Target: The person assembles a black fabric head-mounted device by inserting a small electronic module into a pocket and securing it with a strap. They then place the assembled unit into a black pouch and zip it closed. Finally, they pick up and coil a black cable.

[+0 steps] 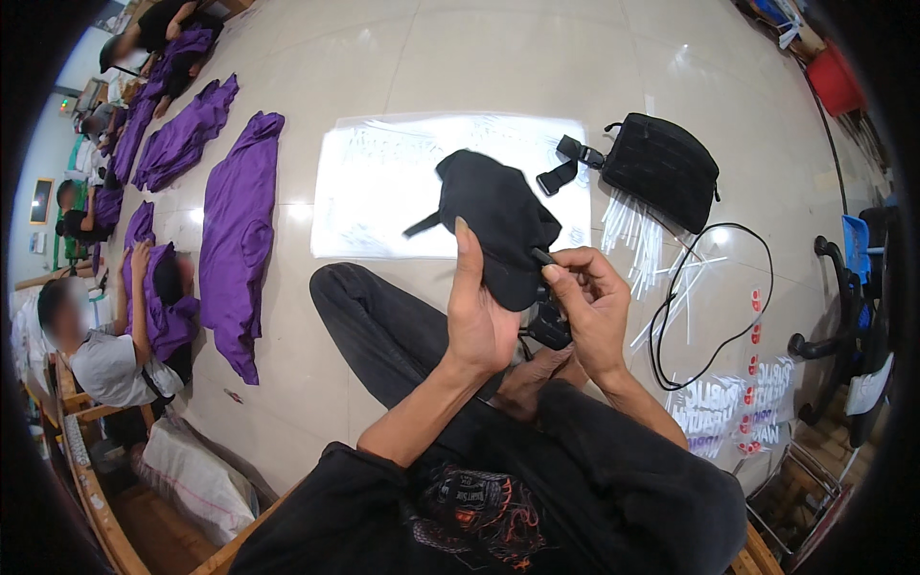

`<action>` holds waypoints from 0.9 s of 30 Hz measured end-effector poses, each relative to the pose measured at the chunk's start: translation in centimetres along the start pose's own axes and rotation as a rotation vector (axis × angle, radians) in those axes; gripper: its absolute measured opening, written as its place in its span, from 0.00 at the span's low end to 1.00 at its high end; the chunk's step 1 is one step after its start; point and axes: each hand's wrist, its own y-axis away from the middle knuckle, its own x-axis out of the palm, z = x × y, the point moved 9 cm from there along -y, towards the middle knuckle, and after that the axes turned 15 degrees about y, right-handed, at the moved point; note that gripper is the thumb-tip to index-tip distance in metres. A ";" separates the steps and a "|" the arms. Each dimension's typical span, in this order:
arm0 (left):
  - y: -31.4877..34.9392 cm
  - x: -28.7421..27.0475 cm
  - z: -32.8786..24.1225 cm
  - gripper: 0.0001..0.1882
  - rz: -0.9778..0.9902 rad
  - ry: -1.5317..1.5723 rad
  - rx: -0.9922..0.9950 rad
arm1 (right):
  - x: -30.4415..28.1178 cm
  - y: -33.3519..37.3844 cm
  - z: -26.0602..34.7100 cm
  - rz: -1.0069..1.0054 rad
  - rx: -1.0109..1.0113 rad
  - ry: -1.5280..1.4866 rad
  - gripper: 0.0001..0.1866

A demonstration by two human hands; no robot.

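In front of me I hold up a soft black fabric item (494, 216), shaped like a small pouch or a cap; I cannot tell which. A thin strap sticks out from its left side. My left hand (479, 311) grips its lower part, with the thumb up along its edge and the other fingers behind it. Between thumb and forefinger, my right hand (591, 302) pinches a small dark tab (543, 258) at the item's right edge. Just below hangs a dark, blocky object (548, 326), partly hidden; I cannot tell whether it is joined to the fabric.
A white sheet (359, 206) lies on the tiled floor beyond my knees. Right of it are a black bag (661, 171) with a buckled strap, white strips (640, 230), a looped black cable (767, 278) and printed transfers (714, 407). Purple garments (240, 230) and several people are on the left.
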 end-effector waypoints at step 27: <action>0.4 -3.8 1.6 0.16 -0.150 -0.321 -0.049 | -1.4 -0.4 0.1 -0.093 -0.199 0.293 0.06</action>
